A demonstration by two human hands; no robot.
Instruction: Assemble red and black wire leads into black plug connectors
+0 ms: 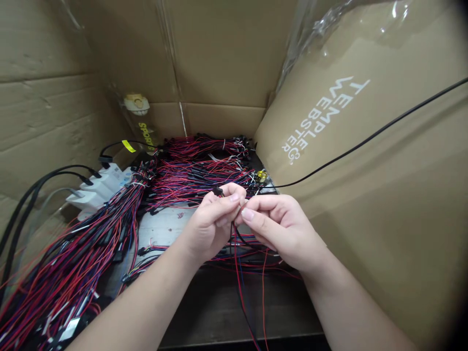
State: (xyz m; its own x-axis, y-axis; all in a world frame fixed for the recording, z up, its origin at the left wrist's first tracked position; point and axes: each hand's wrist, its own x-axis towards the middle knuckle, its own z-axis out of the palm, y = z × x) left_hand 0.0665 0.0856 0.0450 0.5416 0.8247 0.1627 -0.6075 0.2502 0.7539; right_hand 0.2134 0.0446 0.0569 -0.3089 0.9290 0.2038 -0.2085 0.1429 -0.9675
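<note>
My left hand pinches a wire harness close to its small black connector, which pokes out above the fingers. Red, black and blue wires hang from between the hands past the table's front edge. My right hand is closed in a pinch, its thumb and fingertips meeting the left fingertips. A thin orange-red wire dangles below the right hand and seems to run up into that pinch. The wire ends between the fingertips are too small to make out.
Several wire harnesses lie across the back of the table, and a thick tied bundle fills the left. White power adapters and a bottle stand behind it. Cardboard walls enclose the sides; a black cable crosses the right.
</note>
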